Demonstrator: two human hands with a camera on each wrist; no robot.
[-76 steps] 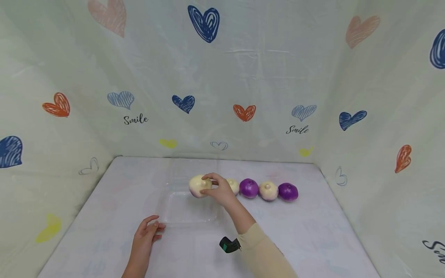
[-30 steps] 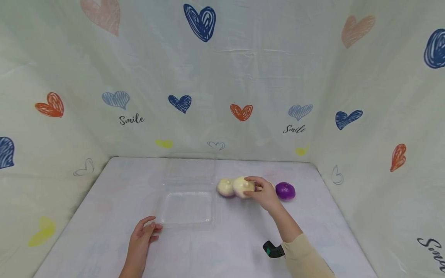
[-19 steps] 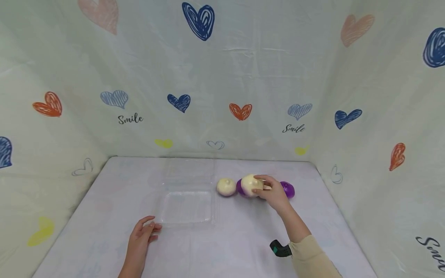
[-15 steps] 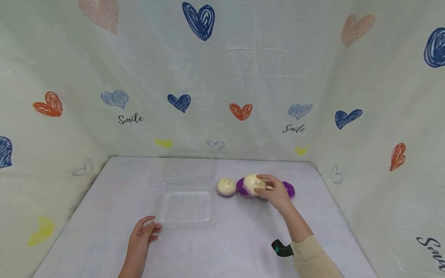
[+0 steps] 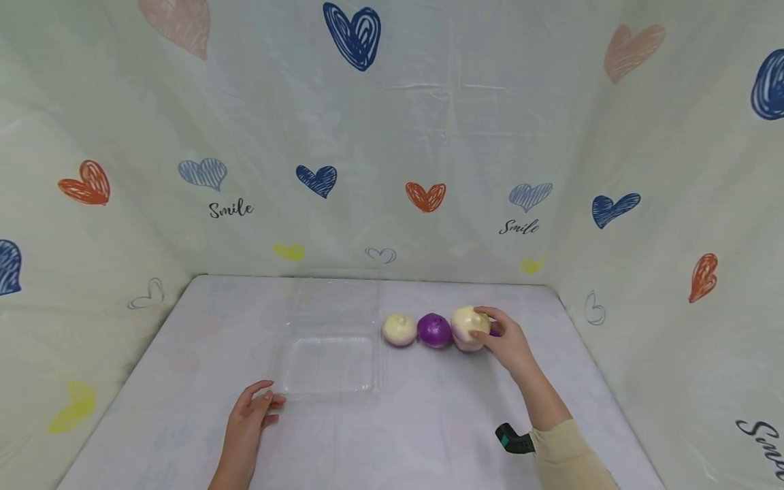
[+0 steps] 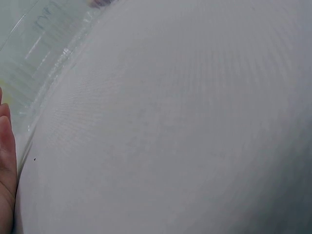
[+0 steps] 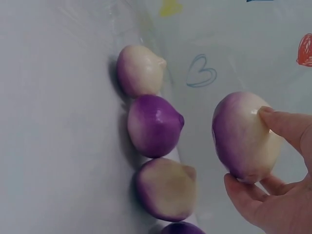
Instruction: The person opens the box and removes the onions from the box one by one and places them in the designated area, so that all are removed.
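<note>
My right hand (image 5: pixel 511 347) pinches a cream-and-purple turnip (image 7: pixel 246 136) between thumb and fingers, raised above the table. In the head view the held turnip overlaps the third one in a row. That row shows a cream-topped turnip (image 5: pixel 399 330), a purple-topped turnip (image 5: pixel 435 331), another cream-topped turnip (image 7: pixel 168 190) and a purple one (image 7: pixel 183 228) at the end, mostly hidden by my hand in the head view. My left hand (image 5: pixel 250 415), fingers loosely bent, lies by the near left corner of a clear plastic container (image 5: pixel 331 393) and grips nothing.
The container's clear lid (image 5: pixel 333 299) stands open behind its base, left of the row. A white cloth (image 5: pixel 367 449) covers the table. Behind and at the sides hangs a pale curtain (image 5: pixel 465 150) printed with hearts. A black device (image 5: pixel 514 439) sits at my right sleeve.
My right hand has carried the held turnip rightward from over the container, along the row to above the third turnip. My left hand has stayed by the container's corner.
</note>
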